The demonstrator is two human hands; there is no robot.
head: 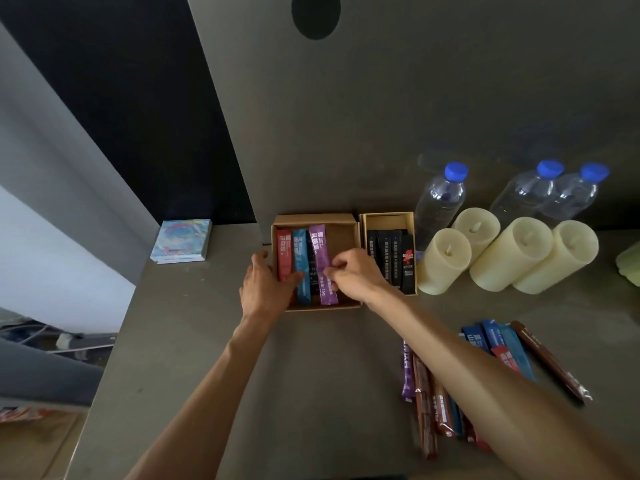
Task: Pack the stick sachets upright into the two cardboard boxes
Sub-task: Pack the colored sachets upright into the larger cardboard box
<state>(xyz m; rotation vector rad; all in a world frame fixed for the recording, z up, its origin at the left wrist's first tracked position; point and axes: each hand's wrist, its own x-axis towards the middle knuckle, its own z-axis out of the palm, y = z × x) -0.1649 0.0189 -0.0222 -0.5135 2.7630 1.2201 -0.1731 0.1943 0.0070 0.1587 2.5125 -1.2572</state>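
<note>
Loose sachets lie piled nearer than the box and to its right, partly under the right forearm. In the box, side by side, are a red sachet, a blue sachet, a dark sachet and a purple sachet. The right hand pinches the purple sachet; the left hand lies flat, fingers straight, across the red and blue ones. Just right of the box a small box holds black sachets. Further right of the box stand 4 candles and 3 bottles; left of the box, a pad
</note>
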